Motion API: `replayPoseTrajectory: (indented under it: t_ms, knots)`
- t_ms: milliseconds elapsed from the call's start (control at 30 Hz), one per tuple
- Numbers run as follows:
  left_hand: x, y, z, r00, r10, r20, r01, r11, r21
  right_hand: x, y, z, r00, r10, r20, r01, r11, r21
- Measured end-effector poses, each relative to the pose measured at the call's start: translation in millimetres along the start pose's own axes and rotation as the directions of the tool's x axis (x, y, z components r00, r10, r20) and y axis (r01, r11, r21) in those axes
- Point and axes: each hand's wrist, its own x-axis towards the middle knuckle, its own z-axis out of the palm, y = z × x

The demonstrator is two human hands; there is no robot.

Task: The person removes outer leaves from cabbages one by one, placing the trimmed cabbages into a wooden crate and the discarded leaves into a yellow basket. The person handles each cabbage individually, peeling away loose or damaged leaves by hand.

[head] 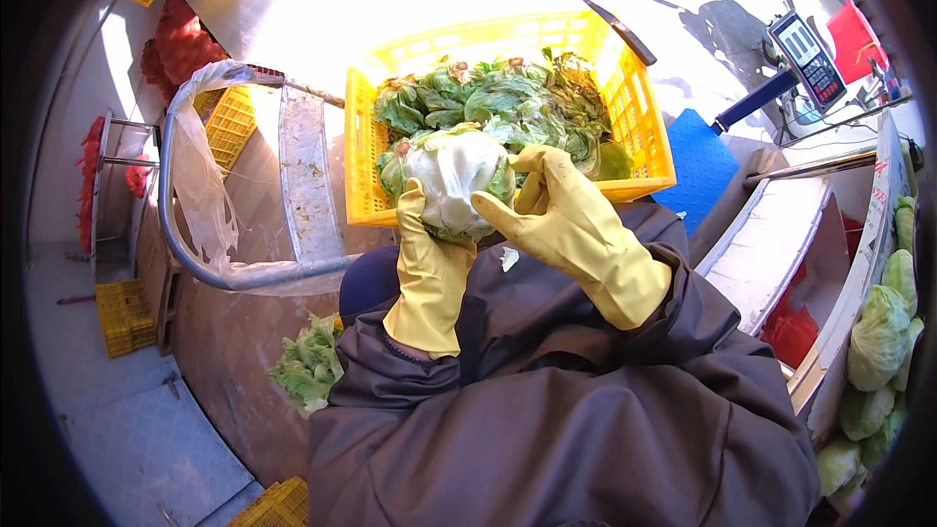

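Note:
Both of my hands wear yellow rubber gloves. My left hand (435,263) holds a pale head of lettuce (455,179) from its left side and below, with the thumb up along it. My right hand (578,234) is at the right side of the same head, thumb and fingertips touching its outer leaves. The head is just over the near rim of a yellow plastic crate (629,190), which holds lettuce heads and loose, partly browned leaves (505,102). A small leaf scrap (509,258) lies on my dark clothing. A knife (618,29) rests across the crate's far right corner.
At left stands a metal tube frame (176,234) wrapped in torn plastic film, with red mesh sacks (179,44) behind. Lettuce leaves (307,366) lie low at left. To the right are a platform scale (695,168) with its display, a white bench, and leafy heads (878,337) along the edge.

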Motion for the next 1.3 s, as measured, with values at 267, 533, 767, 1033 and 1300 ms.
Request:
replayPoseTrajectory:
  t_ms: [267,533,767,1033,1300]
  knots:
    - [-7.2,-0.4,-0.5,0.995,0.069,0.078,-0.077,0.992,0.102,-1.7,19.5,14.7,0.992,0.124,0.038,-0.129,0.921,0.369]
    - [-7.9,7.3,-0.1,0.983,-0.043,0.18,0.041,0.999,0.016,9.1,17.2,-39.7,0.964,-0.062,0.259,-0.229,0.307,0.924]
    - [-3.0,2.6,-6.6,0.972,-0.13,0.195,0.135,0.991,-0.015,1.0,15.2,-16.0,0.993,-0.086,-0.084,0.095,0.989,0.112]
    - [-5.1,11.7,-10.4,0.981,-0.116,0.157,0.101,0.99,0.097,2.7,3.3,-32.2,0.925,0.11,0.362,-0.334,0.689,0.643]
    - [-18.3,10.4,-17.8,0.944,-0.18,0.276,0.128,0.972,0.196,19.2,-7.9,-83.0,0.958,-0.288,-0.012,0.198,0.63,0.751]
